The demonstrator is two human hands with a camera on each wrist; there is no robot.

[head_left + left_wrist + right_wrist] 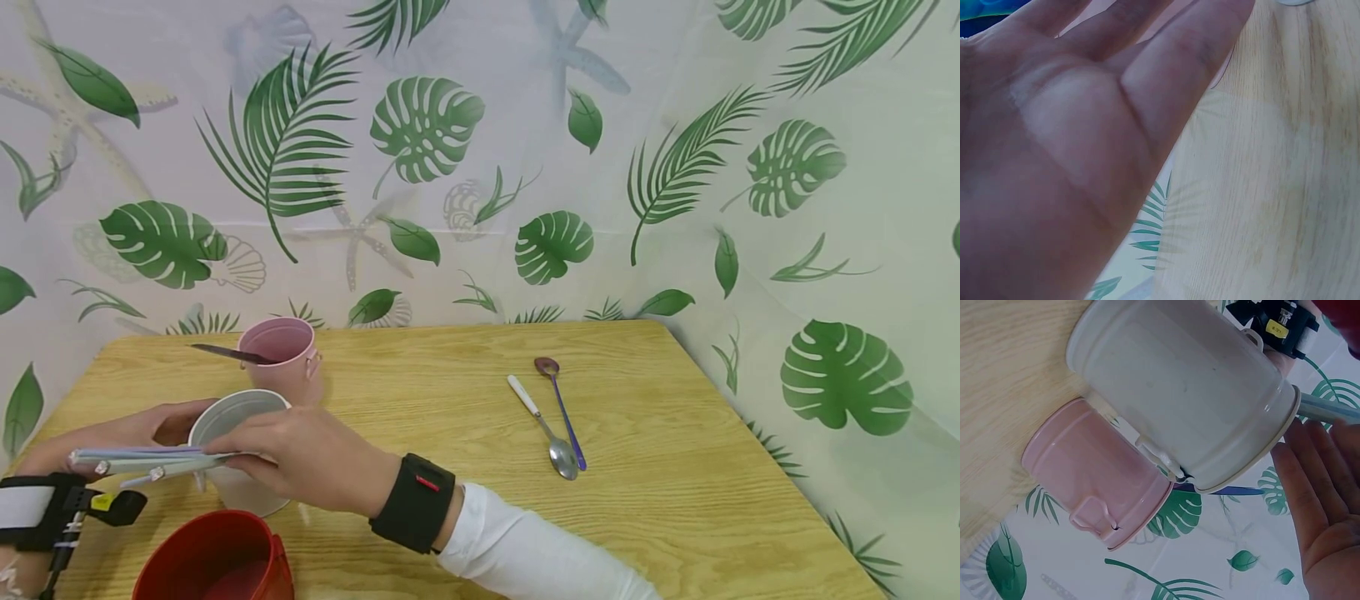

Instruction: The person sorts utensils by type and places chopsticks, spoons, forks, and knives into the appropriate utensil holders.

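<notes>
My right hand (296, 454) pinches a bundle of slim pale blue and green sticks (142, 460) above the white bucket (1185, 387). The sticks lie almost level, and their silvery ends point left; their other ends are hidden behind my fingers. The left hand (142, 427) holds the white bucket at its left side, its fingertips partly hidden by the bucket. Behind that bucket stands a pink bucket (292, 382), with a dark, narrow blade-like piece (234, 353) sticking out over its rim. In front is a red bucket (279, 567).
On the wooden table (675, 500), right of the buckets, lie a white-handled spoon (562, 458) and a purple-blue long-handled spoon (566, 408) with a hole in its head. A leaf-patterned cloth (480, 167) hangs behind and along the right side.
</notes>
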